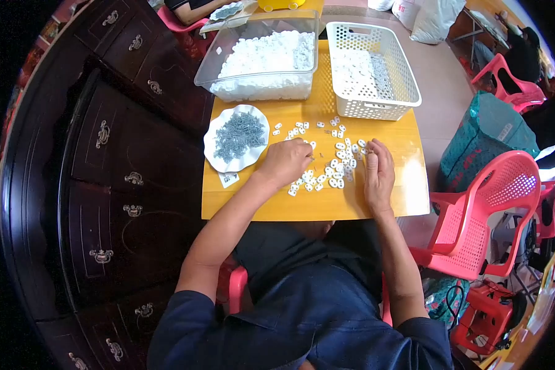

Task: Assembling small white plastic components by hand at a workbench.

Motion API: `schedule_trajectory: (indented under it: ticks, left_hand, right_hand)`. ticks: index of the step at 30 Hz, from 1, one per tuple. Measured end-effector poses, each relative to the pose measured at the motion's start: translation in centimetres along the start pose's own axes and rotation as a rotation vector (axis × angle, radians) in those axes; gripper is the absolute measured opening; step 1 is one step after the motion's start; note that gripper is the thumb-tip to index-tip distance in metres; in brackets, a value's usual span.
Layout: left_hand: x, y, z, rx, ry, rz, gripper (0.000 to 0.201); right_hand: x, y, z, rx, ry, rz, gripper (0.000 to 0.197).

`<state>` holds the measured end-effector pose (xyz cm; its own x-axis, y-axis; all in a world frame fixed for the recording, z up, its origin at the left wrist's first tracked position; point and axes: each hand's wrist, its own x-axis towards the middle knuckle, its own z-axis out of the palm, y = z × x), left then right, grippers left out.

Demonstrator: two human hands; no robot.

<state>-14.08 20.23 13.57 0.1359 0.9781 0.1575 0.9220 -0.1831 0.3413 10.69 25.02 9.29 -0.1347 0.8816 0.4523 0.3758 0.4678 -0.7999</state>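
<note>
Small white plastic pieces with two dark holes [333,183] lie scattered over the yellow table [253,200]. My left hand [285,162] is closed in a pinch above the pieces at the middle; what its fingertips hold is hidden. At the right side of the scatter, my right hand [380,174] rests on its edge, thumb and fingers drawn together beside some white pieces. Whatever is between them is too small to make out. A white plate with a wavy rim [213,148], left of my left hand, bears a heap of small grey metal screws or pins [240,135].
At the back left stands a clear bin [253,91] filled with white pieces. A white perforated basket [376,108] with more pieces is at the back right. Dark drawers [129,154] flank the table's left; a red chair [468,228] and green bag [484,135] stand right.
</note>
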Motion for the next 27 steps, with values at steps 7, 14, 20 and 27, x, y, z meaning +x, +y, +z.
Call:
schedule_trajectory:
  ticks: [7,14,20,27]
  left_hand:
    - [0.3,0.0,0.2,0.039,-0.036,0.075,0.012]
    - [1.2,-0.5,0.5,0.118,-0.088,0.090,0.011]
    - [-0.2,0.1,-0.6,0.011,0.033,0.067,0.009]
    - [-1.9,3.0,-2.6,-0.049,0.129,0.119,0.010]
  right_hand:
    - [0.0,0.4,0.0,-0.017,-0.008,-0.019,0.032]
    - [0.0,0.0,-0.2,0.005,0.007,-0.023,0.032]
    - [-0.3,-2.3,-1.4,0.039,0.032,-0.091,0.028]
    - [-1.6,-5.3,0.7,0.380,-0.358,0.241,0.019]
